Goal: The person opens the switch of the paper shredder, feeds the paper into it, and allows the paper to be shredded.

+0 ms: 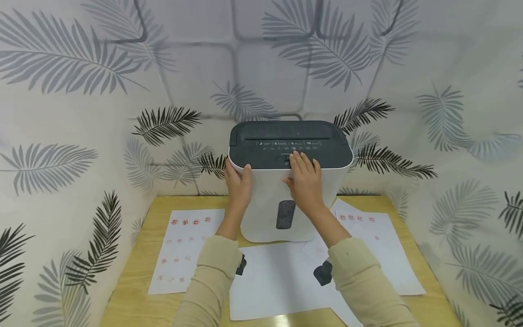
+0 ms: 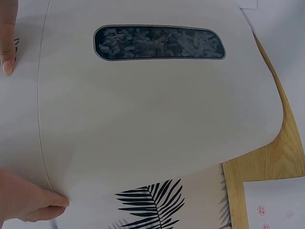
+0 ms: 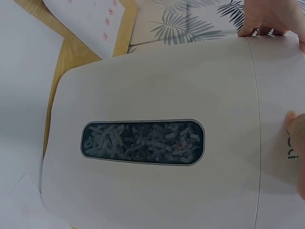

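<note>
A paper shredder [image 1: 263,195] with a white bin and a dark top stands on the table, its dark window [image 1: 285,214] facing me. Shredded paper [image 3: 143,142] shows through that window in both wrist views. My left hand [image 1: 240,188] grips the shredder's left side just below the top, thumb at the front and fingers round the side. Over the front edge lies my right hand [image 1: 306,179], its fingers fairly straight on the dark top beside a small switch [image 1: 283,158] and its thumb against the front face. Whether a fingertip touches the switch is hard to tell.
White sheets lie about the wooden table [image 1: 135,272]: a sheet with red stamps [image 1: 180,250] at left, a plain sheet [image 1: 278,281] in front, and overlapping stamped sheets [image 1: 388,250] at right. Leaf-patterned cloth [image 1: 196,81] hangs close behind and at both sides.
</note>
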The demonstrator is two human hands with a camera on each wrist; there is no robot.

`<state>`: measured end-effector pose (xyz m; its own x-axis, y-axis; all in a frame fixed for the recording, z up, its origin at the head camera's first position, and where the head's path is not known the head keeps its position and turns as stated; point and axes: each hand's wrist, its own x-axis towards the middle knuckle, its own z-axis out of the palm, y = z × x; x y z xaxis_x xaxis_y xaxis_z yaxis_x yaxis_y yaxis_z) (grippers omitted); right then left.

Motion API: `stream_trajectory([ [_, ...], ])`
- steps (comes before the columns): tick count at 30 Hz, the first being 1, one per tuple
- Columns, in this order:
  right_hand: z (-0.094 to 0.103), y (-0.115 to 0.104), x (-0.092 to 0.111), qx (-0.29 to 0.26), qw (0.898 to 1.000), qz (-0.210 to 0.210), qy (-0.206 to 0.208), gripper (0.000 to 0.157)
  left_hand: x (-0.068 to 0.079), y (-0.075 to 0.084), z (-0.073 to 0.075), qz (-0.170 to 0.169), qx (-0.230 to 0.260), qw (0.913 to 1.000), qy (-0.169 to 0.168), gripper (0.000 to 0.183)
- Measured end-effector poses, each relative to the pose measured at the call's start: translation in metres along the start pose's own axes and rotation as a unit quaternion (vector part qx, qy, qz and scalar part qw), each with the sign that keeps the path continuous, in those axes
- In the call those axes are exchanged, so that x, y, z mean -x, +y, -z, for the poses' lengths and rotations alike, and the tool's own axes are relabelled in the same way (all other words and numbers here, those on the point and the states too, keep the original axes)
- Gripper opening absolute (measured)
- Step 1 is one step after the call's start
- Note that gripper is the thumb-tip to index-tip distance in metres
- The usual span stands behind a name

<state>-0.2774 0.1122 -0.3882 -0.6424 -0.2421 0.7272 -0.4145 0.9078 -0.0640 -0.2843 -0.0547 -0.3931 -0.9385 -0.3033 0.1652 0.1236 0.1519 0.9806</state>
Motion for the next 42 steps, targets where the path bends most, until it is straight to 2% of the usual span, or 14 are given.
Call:
stream_trajectory([
  [5, 0.0, 0.006, 0.004, -0.02, 1.0, 0.02, 0.009, 0.058, 0.002, -0.001, 0.0, -0.017, 0.002, 0.9998, -0.009, 0.069],
  [13, 0.008, 0.016, 0.019, -0.075, 0.995, 0.059, 0.011, 0.051, 0.015, -0.016, 0.005, -0.028, -0.004, 0.9995, -0.011, 0.072],
  [16, 0.01, 0.017, 0.03, -0.091, 0.994, 0.062, 0.019, 0.052, 0.02, -0.027, 0.005, -0.041, 0.0, 0.9992, -0.002, 0.07],
  [22, 0.011, 0.026, 0.065, -0.113, 0.991, 0.051, 0.059, 0.056, 0.038, -0.059, -0.002, -0.014, -0.015, 0.9996, 0.018, 0.065],
  [27, 0.003, 0.039, 0.105, -0.121, 0.991, 0.011, 0.047, 0.057, 0.055, -0.086, -0.009, -0.013, -0.032, 0.999, 0.028, 0.06],
  [31, -0.006, 0.05, 0.143, -0.119, 0.992, -0.033, 0.017, 0.058, 0.07, -0.106, -0.015, -0.001, -0.04, 0.999, 0.021, 0.059],
  [37, -0.013, 0.068, 0.199, -0.104, 0.991, -0.089, -0.008, 0.059, 0.096, -0.135, -0.03, 0.052, -0.055, 0.9967, -0.028, 0.063],
  [42, -0.01, 0.08, 0.241, -0.094, 0.982, -0.164, -0.031, 0.058, 0.122, -0.153, -0.044, 0.057, -0.071, 0.9933, -0.071, 0.061],
])
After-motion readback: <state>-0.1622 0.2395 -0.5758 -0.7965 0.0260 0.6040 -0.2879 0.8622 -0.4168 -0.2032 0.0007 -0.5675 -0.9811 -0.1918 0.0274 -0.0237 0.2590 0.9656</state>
